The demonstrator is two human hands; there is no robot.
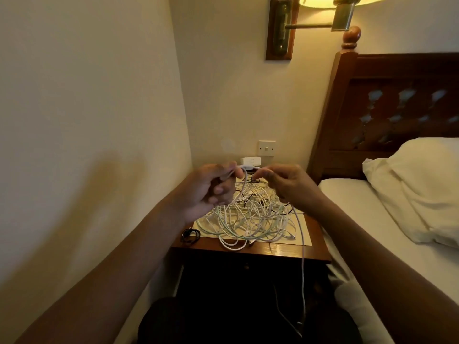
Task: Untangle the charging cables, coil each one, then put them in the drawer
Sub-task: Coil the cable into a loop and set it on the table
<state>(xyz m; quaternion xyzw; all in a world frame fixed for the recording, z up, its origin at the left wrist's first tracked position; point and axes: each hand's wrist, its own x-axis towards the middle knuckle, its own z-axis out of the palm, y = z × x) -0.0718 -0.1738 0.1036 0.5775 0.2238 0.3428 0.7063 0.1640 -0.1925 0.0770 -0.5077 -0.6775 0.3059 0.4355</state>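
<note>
View from the person's head, looking down & fwd into a room corner with cream walls point(87, 95). At right, a bed point(360, 219) w/ white sheets, a dark carved wood headboard point(397, 100) and a white pillow point(422, 184) lying against it. Both bare forearms reach in from the bottom corners and meet above a small wooden bedside tabletop point(285, 252), which stands btwn the left wall and the bed. A lit brass wall lamp point(323, 11) hangs above.

On the tabletop lies a tangle of charging cables point(248, 219), mostly white and pale green w/ a few black strands, looped over one another and covering most of the surface.

The left hand point(211, 187) is raised over the tangle, fingers curled round a loop of a white cable point(302, 269). The right hand point(290, 184), just beside it, pinches the same cable btwn thumb & fingertips. A short span runs btwn the two hands; from under the right hand the cable drops past the tabletop's front edge toward the person's lap.

A small black cable coil point(190, 235) sits at the front left corner, apart from the tangle. On the back wall are a light switch point(266, 147) and, below it, a small white box point(250, 161).
</note>
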